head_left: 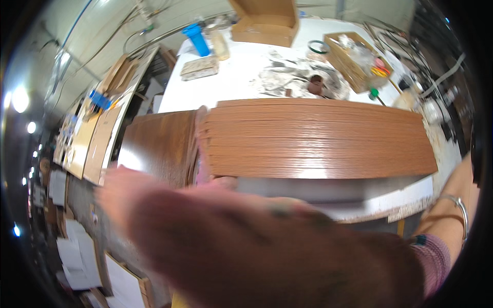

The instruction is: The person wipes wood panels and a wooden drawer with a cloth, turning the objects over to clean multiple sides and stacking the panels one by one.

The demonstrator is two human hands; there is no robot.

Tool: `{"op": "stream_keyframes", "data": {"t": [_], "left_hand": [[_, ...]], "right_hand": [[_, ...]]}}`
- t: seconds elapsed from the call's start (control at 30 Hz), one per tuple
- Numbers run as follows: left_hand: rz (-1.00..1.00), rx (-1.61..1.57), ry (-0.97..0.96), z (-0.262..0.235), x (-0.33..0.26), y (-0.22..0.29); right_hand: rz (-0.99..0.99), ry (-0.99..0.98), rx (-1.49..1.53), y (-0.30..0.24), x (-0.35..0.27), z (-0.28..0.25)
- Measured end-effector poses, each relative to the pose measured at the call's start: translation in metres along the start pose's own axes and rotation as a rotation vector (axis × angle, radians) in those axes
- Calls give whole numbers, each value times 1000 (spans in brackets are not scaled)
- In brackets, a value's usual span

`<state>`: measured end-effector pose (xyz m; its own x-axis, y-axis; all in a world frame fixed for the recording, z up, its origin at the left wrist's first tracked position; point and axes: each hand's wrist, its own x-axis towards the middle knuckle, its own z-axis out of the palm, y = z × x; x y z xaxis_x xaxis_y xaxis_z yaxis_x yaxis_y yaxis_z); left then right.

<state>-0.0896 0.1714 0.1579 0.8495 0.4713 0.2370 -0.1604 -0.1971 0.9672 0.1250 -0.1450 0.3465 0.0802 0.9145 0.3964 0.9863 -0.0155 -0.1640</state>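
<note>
A row of reddish-brown wood-grain strips (318,136) lies close together across the white table. At their left end is my left hand (203,146) in a pink glove, a finger along the strip ends and a thumb at the near corner; it appears to grip them. The rest of it is hidden. A dark brown glossy panel (156,146) lies just left of it. My right hand (246,236), gloved and stained dark, reaches leftward close to the camera. Motion smears its fingers, so I cannot tell whether it holds anything. A bracelet circles the right forearm above the knit cuff.
On the white table (233,84) stand a blue cup (196,40), a bottle (219,45), a block (199,68) and an open cardboard box (264,25). A stained cloth (277,77) and a carton of odds and ends (352,72) lie behind the strips. Panels (77,256) lean at lower left.
</note>
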Motion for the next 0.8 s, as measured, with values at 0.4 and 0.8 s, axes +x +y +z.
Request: {"op": "stream_keyframes", "data": {"t": [0.4,0.8], "left_hand": [[54,-54,-81,39,27,-24],[51,-150,-228,65,29,21]], "right_hand": [[26,47,-92,-16,-11,-9],[1020,853,944,37,-238,15]]}}
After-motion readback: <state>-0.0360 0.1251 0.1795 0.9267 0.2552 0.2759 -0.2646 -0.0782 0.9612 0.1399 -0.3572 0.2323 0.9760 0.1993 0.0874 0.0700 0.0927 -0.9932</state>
